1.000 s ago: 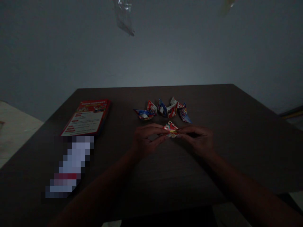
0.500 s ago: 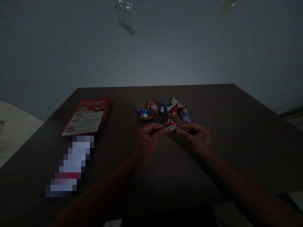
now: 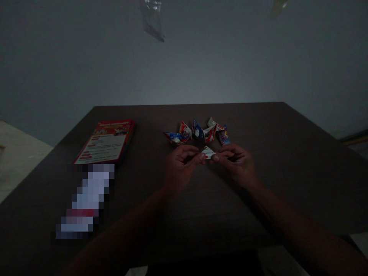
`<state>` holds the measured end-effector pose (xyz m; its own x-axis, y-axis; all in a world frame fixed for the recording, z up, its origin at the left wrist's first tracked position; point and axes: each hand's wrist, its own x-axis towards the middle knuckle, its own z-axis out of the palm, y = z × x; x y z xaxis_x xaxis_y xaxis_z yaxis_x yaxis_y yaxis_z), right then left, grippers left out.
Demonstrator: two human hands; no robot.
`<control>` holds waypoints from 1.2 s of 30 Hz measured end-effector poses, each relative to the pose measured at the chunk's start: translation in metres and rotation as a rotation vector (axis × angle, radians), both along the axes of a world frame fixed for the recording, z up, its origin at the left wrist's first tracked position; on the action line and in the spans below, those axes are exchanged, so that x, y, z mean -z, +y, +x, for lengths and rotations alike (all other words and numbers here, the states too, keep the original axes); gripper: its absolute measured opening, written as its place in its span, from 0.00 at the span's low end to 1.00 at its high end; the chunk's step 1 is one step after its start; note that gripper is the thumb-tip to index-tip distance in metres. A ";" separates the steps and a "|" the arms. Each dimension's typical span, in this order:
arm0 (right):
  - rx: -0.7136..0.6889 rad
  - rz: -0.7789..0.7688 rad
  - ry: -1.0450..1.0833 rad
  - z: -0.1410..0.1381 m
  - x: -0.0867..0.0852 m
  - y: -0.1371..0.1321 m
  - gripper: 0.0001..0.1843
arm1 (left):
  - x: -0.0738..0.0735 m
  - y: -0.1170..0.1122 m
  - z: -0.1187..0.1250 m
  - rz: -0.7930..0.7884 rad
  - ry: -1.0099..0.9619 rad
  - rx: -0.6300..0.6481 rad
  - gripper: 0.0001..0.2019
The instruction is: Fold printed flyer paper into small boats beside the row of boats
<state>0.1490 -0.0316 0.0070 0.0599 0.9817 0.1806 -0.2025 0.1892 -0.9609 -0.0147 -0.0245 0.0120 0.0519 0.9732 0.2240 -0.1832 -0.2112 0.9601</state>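
My left hand (image 3: pixel 179 165) and my right hand (image 3: pixel 235 163) meet over the middle of the dark wooden table (image 3: pixel 287 172). Both pinch a small folded paper piece (image 3: pixel 207 152), red and white, between thumb and fingers. Just beyond it lies a row of several finished folded paper boats (image 3: pixel 198 133) in red, blue and white. The scene is dim and the fold's exact shape is hard to make out.
A red booklet (image 3: pixel 107 141) lies flat at the table's left. Nearer me on the left is a blurred-out object (image 3: pixel 86 201). A clear plastic bag (image 3: pixel 152 19) hangs on the grey wall behind. The table's near edge runs below my forearms.
Both hands have moved slightly away from me toward the row of boats. The paper piece between them looks smaller and more folded than a second ago.
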 end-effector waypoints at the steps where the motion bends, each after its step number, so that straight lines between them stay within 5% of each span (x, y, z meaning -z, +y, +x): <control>1: -0.003 -0.002 -0.024 0.001 -0.001 0.000 0.13 | 0.000 0.001 -0.002 -0.007 0.015 0.041 0.11; 11: -0.043 0.011 -0.161 0.003 -0.001 -0.001 0.13 | -0.004 0.006 -0.013 0.053 0.238 0.301 0.14; 21: -0.078 0.043 -0.098 0.001 -0.005 -0.004 0.13 | -0.011 -0.002 -0.005 -0.008 0.180 0.265 0.15; 30: -0.111 0.115 -0.168 0.002 -0.001 0.000 0.10 | 0.005 0.006 -0.010 -0.068 -0.037 0.403 0.14; 36: -0.126 0.078 -0.211 0.003 -0.007 -0.004 0.11 | 0.005 0.007 -0.010 -0.066 0.038 0.318 0.13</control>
<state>0.1515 -0.0357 0.0136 -0.1092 0.9615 0.2520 -0.0256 0.2507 -0.9677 -0.0250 -0.0171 0.0071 0.3625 0.9194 0.1525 -0.1933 -0.0859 0.9774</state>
